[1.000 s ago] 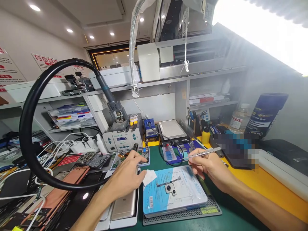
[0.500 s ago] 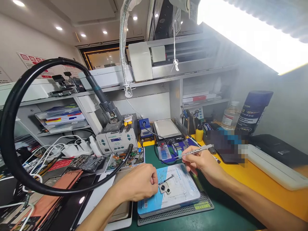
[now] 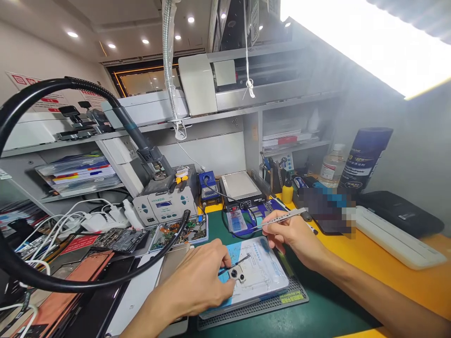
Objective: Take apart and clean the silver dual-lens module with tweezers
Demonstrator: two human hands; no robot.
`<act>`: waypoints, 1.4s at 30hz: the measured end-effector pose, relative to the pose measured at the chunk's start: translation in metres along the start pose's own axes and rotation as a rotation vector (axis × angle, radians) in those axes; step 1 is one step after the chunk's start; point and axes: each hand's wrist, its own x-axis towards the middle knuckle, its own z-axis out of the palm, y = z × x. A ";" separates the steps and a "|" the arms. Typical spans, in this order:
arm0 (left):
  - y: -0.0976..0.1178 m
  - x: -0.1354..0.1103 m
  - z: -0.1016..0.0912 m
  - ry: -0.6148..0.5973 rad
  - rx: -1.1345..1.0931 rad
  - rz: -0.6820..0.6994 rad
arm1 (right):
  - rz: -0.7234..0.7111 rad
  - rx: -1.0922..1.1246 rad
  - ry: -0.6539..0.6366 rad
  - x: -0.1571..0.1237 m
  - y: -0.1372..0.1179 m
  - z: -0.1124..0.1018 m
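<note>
A small phone camera module (image 3: 241, 277) with two dark lenses and a thin dark flex strip lies on a white and blue boxed package (image 3: 262, 267). My left hand (image 3: 200, 277) is at the module's left edge, thumb and forefinger apart on either side of its corner. Whether the fingertips press on it I cannot tell. Perforated metal tweezers (image 3: 287, 216) are held in my right hand (image 3: 294, 234), above the package's far right corner. Their tips point left, away from the module. Under the package is a grey perforated mat (image 3: 299, 293).
A black hose (image 3: 10, 263) loops across the left side. Behind the hands stand a parts tray (image 3: 154, 244) of small boards, a hot-air station (image 3: 165, 206) and a heating plate (image 3: 241, 185). Phone parts (image 3: 79, 286) lie left; a white bar (image 3: 398, 239) lies right.
My left hand has opened from a closed curl, its thumb and forefinger parting at the camera module. My right hand keeps the tweezers in much the same place. The whole view has shifted slightly.
</note>
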 end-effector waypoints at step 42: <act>-0.002 0.004 0.007 0.440 0.201 0.310 | 0.098 0.247 -0.058 -0.003 -0.016 -0.004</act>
